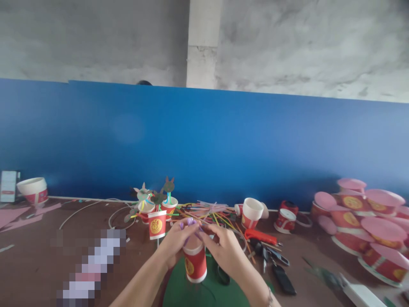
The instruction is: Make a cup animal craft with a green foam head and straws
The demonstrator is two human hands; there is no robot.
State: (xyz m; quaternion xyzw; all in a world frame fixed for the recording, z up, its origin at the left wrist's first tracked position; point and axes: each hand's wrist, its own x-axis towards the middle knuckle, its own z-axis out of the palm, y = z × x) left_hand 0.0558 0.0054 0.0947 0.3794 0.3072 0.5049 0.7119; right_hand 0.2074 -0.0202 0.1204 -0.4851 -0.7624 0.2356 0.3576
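In the head view, a red paper cup (198, 264) with a gold emblem and a white lower rim stands on a round green mat (179, 290). My left hand (174, 238) and my right hand (223, 245) meet above it with bent fingers. Between the fingertips, small purple strip-like pieces (191, 221) show, partly covered, so their exact kind is unclear. Both hands are close to the cup's upper end; whether they touch it cannot be made out. Just beyond my left hand sits another red cup (157, 226), and behind it are cups with animal-head cutouts (168, 185) on straws.
Loose coloured straws (204, 209) lie by the blue partition (223, 145). Right of my hands are a red-handled tool (260, 235), keys with a black fob (283, 279) and a white-handled tool (362, 294). Pink-topped cups (383, 232) are piled far right; pink paper (19, 219) lies left.
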